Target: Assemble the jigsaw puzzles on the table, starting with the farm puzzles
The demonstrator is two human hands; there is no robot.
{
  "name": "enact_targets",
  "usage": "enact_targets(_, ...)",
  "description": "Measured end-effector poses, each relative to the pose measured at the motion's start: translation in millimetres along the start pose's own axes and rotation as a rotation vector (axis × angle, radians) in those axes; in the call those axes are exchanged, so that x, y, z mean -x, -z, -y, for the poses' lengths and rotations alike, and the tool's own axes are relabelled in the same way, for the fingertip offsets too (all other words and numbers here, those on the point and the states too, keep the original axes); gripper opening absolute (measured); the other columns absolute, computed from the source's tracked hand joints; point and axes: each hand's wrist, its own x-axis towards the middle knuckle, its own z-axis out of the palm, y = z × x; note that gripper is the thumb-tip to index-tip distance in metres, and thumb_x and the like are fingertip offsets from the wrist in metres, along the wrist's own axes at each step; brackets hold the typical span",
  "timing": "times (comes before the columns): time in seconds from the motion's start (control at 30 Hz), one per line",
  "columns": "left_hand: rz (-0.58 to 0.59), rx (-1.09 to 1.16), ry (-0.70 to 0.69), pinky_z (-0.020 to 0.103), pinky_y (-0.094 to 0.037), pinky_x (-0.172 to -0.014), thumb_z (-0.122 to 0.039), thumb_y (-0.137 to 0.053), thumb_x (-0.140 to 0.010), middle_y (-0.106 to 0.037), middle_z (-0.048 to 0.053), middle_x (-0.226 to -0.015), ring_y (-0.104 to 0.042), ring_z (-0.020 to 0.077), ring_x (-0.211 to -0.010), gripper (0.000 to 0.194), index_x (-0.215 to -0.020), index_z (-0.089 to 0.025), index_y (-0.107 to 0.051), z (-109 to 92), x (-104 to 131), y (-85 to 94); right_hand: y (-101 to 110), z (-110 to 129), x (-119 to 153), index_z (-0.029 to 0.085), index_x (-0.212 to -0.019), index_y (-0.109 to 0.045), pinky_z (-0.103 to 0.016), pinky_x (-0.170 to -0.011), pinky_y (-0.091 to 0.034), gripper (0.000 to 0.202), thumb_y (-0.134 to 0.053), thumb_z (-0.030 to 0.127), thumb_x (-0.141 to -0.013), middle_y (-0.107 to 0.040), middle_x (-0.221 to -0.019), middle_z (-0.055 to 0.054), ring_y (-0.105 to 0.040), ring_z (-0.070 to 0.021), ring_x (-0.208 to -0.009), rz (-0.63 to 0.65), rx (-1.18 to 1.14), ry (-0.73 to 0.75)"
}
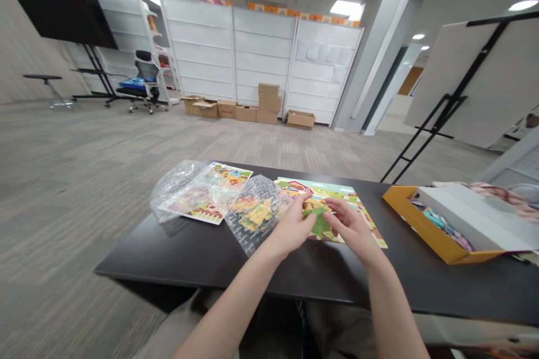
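Note:
In front of me, my left hand (293, 224) and my right hand (350, 226) meet over a colourful farm picture board (339, 188) lying on the table. Between their fingertips are yellow-and-green puzzle pieces (316, 210), gripped from both sides. The fingers partly cover the pieces, so I cannot tell how many there are. Left of my left hand, a clear plastic bag with dark print (242, 235) lies flat, with more yellow puzzle pieces (256, 213) in or on it. My forearms hide part of the table edge.
A second printed sheet (206, 213) lies at the left, partly under crumpled clear plastic (172, 188). To the right stands an opened yellow-and-white box (448, 255) with colourful things inside. The dark table (177, 261) has its near edge at my lap.

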Motion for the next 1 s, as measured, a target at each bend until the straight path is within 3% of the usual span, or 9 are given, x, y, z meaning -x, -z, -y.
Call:
enact_targets(0.17, 0.113, -0.229, -0.213, 0.033, -0.049, -0.091, -0.007, -0.075, -0.070, -0.069, 0.003, -0.092, -0.061, 0.0201, -0.078, 0.062, -0.128, -0.026, -0.064, -4, 5, 8.1, -7, 6, 3, 0.021, -0.101, -0.067, -0.023, -0.051, -0.046, 0.038, -0.073, 0.054, -0.083, -0.061, -0.076, 0.000, -0.053, -0.0129, -0.062, 0.117, -0.014, -0.033)
enact_targets(0.33, 0.153, -0.406, -0.349, 0.041, -0.039, -0.111, -0.009, -0.080, -0.066, -0.066, 0.008, -0.122, -0.058, 0.0316, -0.118, 0.057, -0.118, -0.029, -0.069, -17, 5, 29.6, -5, 7, -2, 0.018, -0.095, -0.065, -0.024, -0.056, -0.046, 0.041, -0.075, 0.055, -0.080, -0.063, -0.076, -0.001, -0.058, -0.0145, -0.066, 0.107, -0.028, -0.072)
enact_targets(0.47, 0.194, -0.590, -0.352, 0.041, -0.037, -0.112, -0.003, -0.085, -0.055, -0.066, 0.007, -0.111, -0.058, 0.0329, -0.118, 0.055, -0.101, -0.029, -0.072, -24, 7, 57.9, -7, 3, -5, 0.019, -0.100, -0.061, -0.024, -0.055, -0.045, 0.052, -0.080, 0.059, -0.072, -0.066, -0.077, -0.001, -0.059, -0.0144, -0.065, 0.010, -0.045, -0.130)
enact_targets(0.6, 0.033, -0.854, -0.354, 0.044, -0.034, -0.113, 0.000, -0.074, -0.064, -0.066, 0.008, -0.092, -0.059, 0.0344, -0.112, 0.033, -0.085, -0.025, -0.071, -26, 10, 74.5, -16, -2, -4, 0.024, -0.097, -0.053, -0.021, -0.046, -0.040, 0.054, -0.080, 0.061, -0.070, -0.063, -0.068, 0.004, -0.056, -0.0123, -0.053, 0.029, -0.091, -0.218)
enact_targets(0.7, -0.019, -1.204, -0.323, 0.042, -0.045, -0.098, -0.005, -0.063, -0.077, -0.069, 0.008, -0.090, -0.065, 0.0308, -0.100, 0.025, -0.091, -0.024, -0.071, -30, 13, 75.4, -25, -2, -4, 0.024, -0.086, -0.047, -0.021, -0.045, -0.041, 0.055, -0.081, 0.062, -0.067, -0.063, -0.068, 0.004, -0.057, -0.0123, -0.053, 0.067, -0.116, -0.251)
enact_targets(0.8, -0.045, -1.457, -0.332, 0.036, -0.049, -0.082, -0.012, -0.056, -0.086, -0.073, 0.006, -0.094, -0.068, 0.0261, -0.090, 0.020, -0.096, -0.023, -0.070, -36, 11, 73.1, -39, 2, -7, 0.023, -0.079, -0.045, -0.019, -0.041, -0.034, 0.055, -0.081, 0.062, -0.067, -0.058, -0.061, 0.005, -0.049, -0.0086, -0.046, 0.103, -0.076, -0.244)
enact_targets(1.0, -0.211, -1.210, -0.477, 0.029, -0.050, -0.074, -0.019, -0.061, -0.088, -0.074, 0.002, -0.088, -0.067, 0.0168, -0.074, 0.011, -0.093, -0.021, -0.070, -36, -2, 76.6, -76, 6, -15, 0.023, -0.078, -0.045, -0.018, -0.036, -0.029, 0.050, -0.075, 0.062, -0.071, -0.054, -0.056, 0.007, -0.047, -0.0075, -0.040, 0.152, -0.087, -0.237)
